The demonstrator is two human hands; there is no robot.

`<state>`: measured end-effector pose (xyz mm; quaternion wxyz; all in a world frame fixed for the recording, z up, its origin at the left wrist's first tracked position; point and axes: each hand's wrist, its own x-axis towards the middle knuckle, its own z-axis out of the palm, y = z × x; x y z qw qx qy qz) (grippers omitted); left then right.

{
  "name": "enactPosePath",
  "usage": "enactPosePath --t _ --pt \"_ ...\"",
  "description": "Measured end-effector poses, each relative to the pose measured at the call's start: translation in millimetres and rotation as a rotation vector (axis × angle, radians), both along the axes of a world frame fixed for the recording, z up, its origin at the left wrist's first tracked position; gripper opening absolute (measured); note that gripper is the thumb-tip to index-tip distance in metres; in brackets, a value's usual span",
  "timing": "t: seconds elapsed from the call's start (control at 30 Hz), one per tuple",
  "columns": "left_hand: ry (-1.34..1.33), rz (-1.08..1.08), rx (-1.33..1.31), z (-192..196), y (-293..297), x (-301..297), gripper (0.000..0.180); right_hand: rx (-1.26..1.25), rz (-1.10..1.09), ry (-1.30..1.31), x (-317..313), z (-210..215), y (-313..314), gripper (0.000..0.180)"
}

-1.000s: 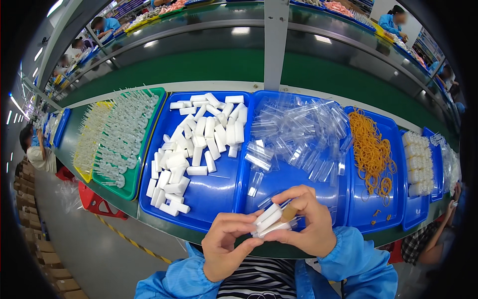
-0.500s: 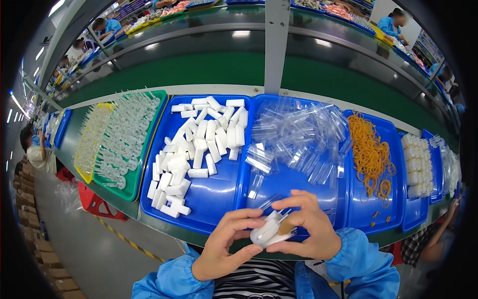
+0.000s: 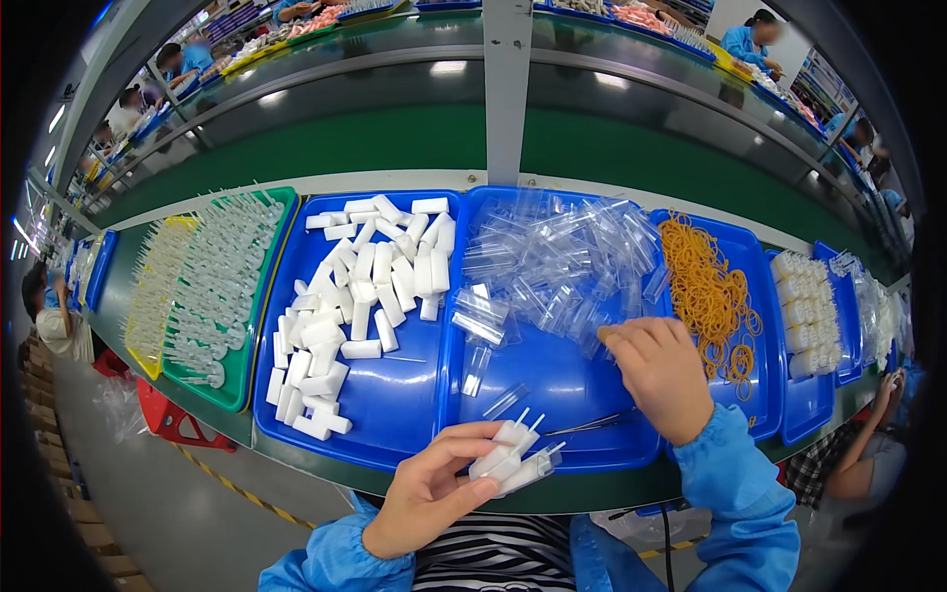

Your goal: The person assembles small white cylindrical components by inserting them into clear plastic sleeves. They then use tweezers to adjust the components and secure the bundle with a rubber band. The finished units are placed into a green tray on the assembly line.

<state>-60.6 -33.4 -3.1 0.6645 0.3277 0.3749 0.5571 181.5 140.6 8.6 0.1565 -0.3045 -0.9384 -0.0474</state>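
Note:
In my left hand [image 3: 444,483], a small bundle of white pieces [image 3: 511,459] is gripped between thumb and fingers. Thin white sticks poke out of its far end, and clear plastic covers part of it. My right hand [image 3: 656,370] hovers over the near right part of the blue tray of clear plastic sleeves [image 3: 562,380], back upward and fingers curled together. A brown cover shows at one fingertip; whatever those fingers hold, if anything, is hidden. Thin metal tweezers [image 3: 592,423] lie in that tray, between my hands. One loose clear sleeve [image 3: 505,402] rests just beyond the bundle.
Left of the sleeves sits a blue tray [image 3: 395,414] with several white blocks [image 3: 330,331]. Farther left, a green tray [image 3: 237,380] bears translucent stemmed parts. On the right, orange rubber bands [image 3: 705,286] fill another blue tray; white parts [image 3: 807,316] are beyond. A post [image 3: 506,94] rises behind.
My right hand has left the bundle and moved right and away from me, over the sleeve tray. The left hand alone keeps the bundle. The view has shifted slightly.

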Motion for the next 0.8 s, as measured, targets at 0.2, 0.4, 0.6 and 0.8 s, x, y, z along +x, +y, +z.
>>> enactPosePath --t 0.2,0.4,0.6,0.8 --pt "0.2 0.102 0.116 -0.3 3.8 8.8 0.031 -0.092 0.109 0.036 -9.5 -1.7 -10.7 0.031" --pt "0.361 0.221 0.13 3.4 3.0 12.4 0.029 -0.496 -0.005 0.296 -22.7 -5.0 -21.6 0.029" --pt "0.394 0.262 0.135 1.4 3.1 15.6 0.029 -1.305 -0.045 1.102 -47.4 21.6 -44.2 0.038" --pt "0.387 0.313 0.153 3.3 3.2 16.5 0.027 -1.35 -0.055 1.095 -64.2 23.4 -61.4 0.044"
